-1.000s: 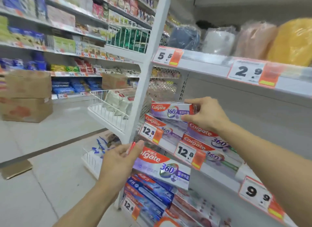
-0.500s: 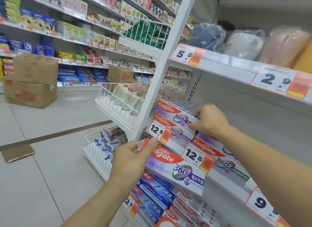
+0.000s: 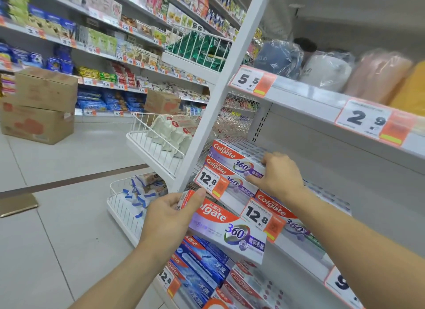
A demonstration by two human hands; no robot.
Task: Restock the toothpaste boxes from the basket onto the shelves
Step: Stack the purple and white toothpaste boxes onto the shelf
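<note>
My left hand [image 3: 169, 219] grips the left end of a purple and red Colgate 360 toothpaste box [image 3: 232, 232], held in front of the shelf edge. My right hand [image 3: 277, 176] pinches the right end of another such box [image 3: 236, 157], which lies on top of a stack [image 3: 230, 180] at the left end of the middle shelf [image 3: 234, 201]. A further box [image 3: 292, 219] lies on that shelf under my right forearm. The basket is out of view.
Blue toothpaste boxes [image 3: 202, 265] and red ones [image 3: 250, 283] fill the shelf below. Wrapped towels [image 3: 326, 69] sit on the upper shelf. A white upright post [image 3: 220, 97] and wire baskets [image 3: 151, 145] stand left of the shelf. Cardboard cartons [image 3: 39, 106] stand on the aisle floor.
My right hand has lowered its box onto the stack at the shelf's left end. My left hand has kept its box in front of the shelf. The view has shifted left.
</note>
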